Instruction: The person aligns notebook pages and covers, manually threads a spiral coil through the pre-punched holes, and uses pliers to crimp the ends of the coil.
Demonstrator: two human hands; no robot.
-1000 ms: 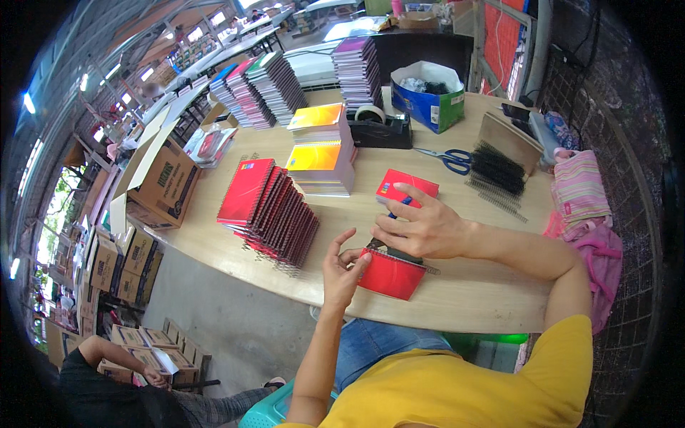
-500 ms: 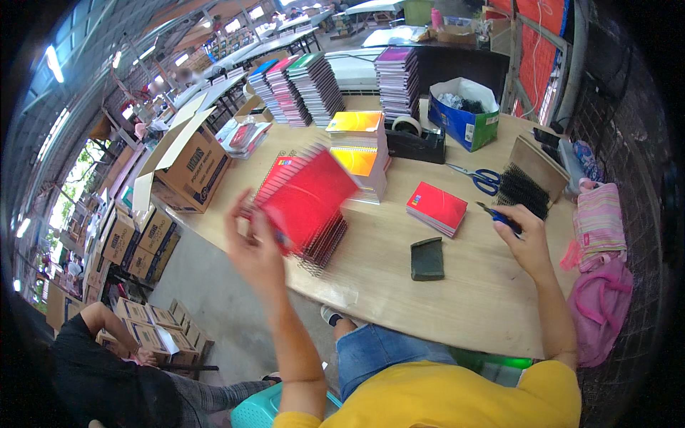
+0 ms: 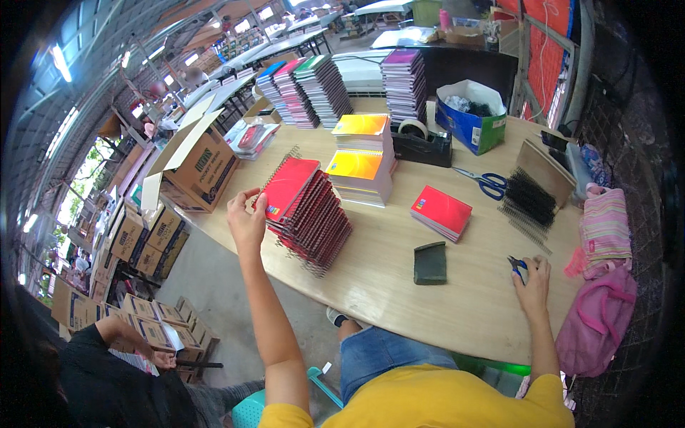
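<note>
A stack of red spiral notebooks [image 3: 308, 214] stands near the table's left edge, its loose wire coils jutting out at the sides. My left hand [image 3: 247, 220] is at the left corner of the top notebook [image 3: 291, 182], thumb by the cover and fingers apart, gripping nothing visible. Farther right, my right hand [image 3: 534, 287] is closed around small blue-handled pliers [image 3: 517, 267], held low over the tabletop. Between the hands are a short pile of red notebooks [image 3: 441, 212] and a dark green block-like piece [image 3: 430, 264].
Yellow-orange notebooks [image 3: 360, 167] are stacked behind the red ones. Scissors [image 3: 485, 182] and black wire coils [image 3: 529, 196] lie at right, near a pink bag [image 3: 598, 321]. A tape dispenser [image 3: 421, 145] and open carton [image 3: 196, 167] stand farther back. Another person's arm [image 3: 139, 339] is at lower left.
The red notebook that was tilted in my left hand now lies on the stack. My left hand has drawn to the stack's left corner. My right hand has moved nearer with the pliers.
</note>
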